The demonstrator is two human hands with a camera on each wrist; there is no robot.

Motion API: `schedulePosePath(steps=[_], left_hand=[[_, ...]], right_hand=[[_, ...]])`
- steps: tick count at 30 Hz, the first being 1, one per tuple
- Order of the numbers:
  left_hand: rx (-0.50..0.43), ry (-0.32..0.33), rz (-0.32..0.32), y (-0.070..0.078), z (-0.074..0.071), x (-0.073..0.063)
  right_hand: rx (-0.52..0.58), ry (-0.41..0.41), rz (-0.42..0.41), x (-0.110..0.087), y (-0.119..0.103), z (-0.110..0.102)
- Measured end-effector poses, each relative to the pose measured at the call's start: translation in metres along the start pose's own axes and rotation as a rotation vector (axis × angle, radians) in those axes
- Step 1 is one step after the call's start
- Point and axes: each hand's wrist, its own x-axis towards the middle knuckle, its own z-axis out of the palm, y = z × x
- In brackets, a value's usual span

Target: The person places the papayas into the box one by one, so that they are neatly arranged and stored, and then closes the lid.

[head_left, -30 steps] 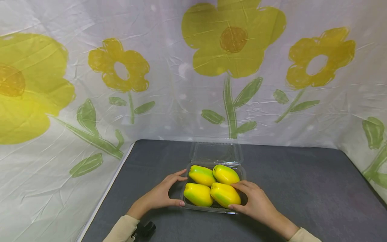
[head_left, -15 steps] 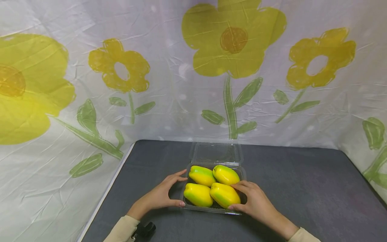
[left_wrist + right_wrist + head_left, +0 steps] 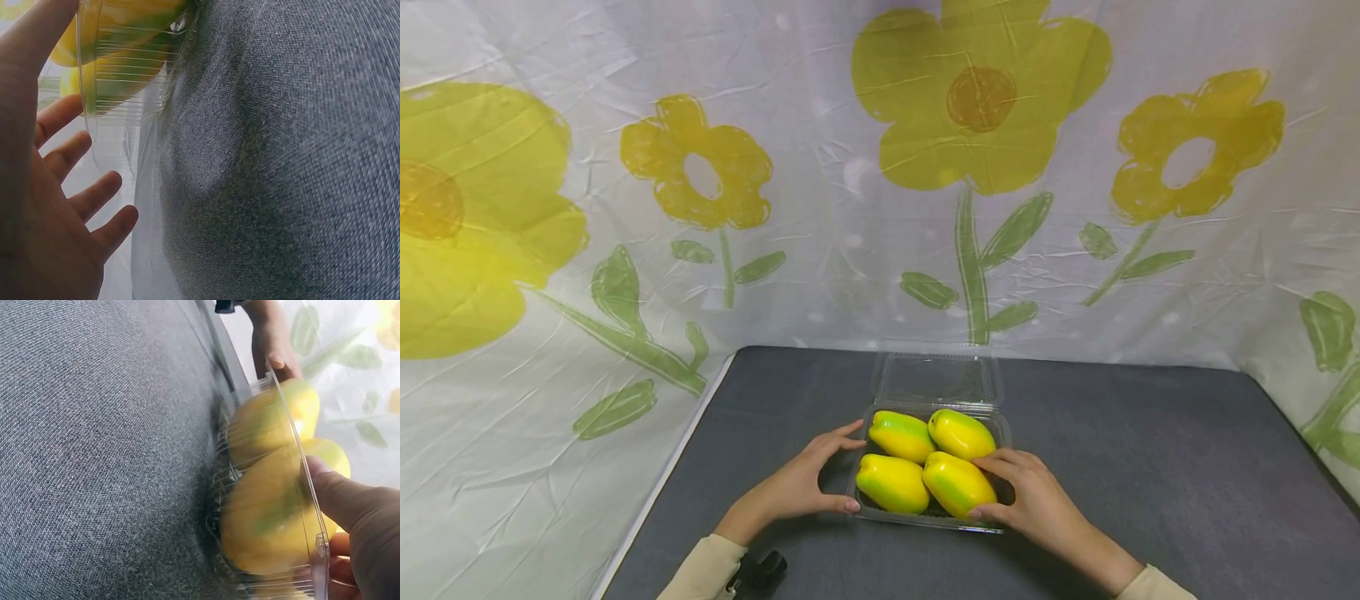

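A clear plastic clamshell box (image 3: 917, 522) holds several yellow-green mangoes, set in two rows. Its lid (image 3: 936, 379) is folded back flat behind it. My right hand (image 3: 1041, 498) grips the near right mango (image 3: 958, 485), thumb at its front and fingers at its back. In the right wrist view the thumb (image 3: 334, 487) lies over the box's rim against that mango. At the box's left side, my left hand (image 3: 801, 479) has its thumb and index finger at the rim. The left wrist view shows the other fingers (image 3: 100, 194) spread loosely, holding nothing.
The box stands on a dark grey cloth-covered table (image 3: 1135, 467), whose far edge meets a white curtain (image 3: 820, 275) printed with yellow flowers. A small black device (image 3: 763, 572) sits by the left sleeve.
The near right mango has shifted very slightly within the box under my right hand. My left hand has stayed in place at the left rim.
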Motion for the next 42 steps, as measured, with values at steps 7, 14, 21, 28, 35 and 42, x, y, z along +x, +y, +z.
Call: schedulePosePath(steps=[7, 14, 21, 28, 35, 42], left_hand=[[-0.004, 0.0, -0.002, -0.001, 0.001, 0.0], [-0.03, 0.002, 0.007, -0.002, 0.001, -0.001], [-0.101, 0.016, 0.035, -0.007, 0.002, 0.001], [-0.136, 0.056, 0.046, -0.013, -0.003, 0.007], [-0.142, 0.072, 0.047, -0.017, -0.011, 0.019], [-0.178, 0.052, 0.038, -0.019, -0.018, 0.038]], right_hand=[[0.002, -0.017, -0.003, 0.0, 0.0, -0.002], [-0.009, -0.023, -0.008, 0.0, 0.0, -0.003], [0.031, 0.004, -0.046, 0.004, 0.005, -0.007], [0.091, 0.041, -0.004, 0.014, 0.016, -0.014], [0.185, 0.049, 0.06, 0.027, 0.039, -0.018], [0.3, 0.015, 0.134, 0.04, 0.068, -0.013]])
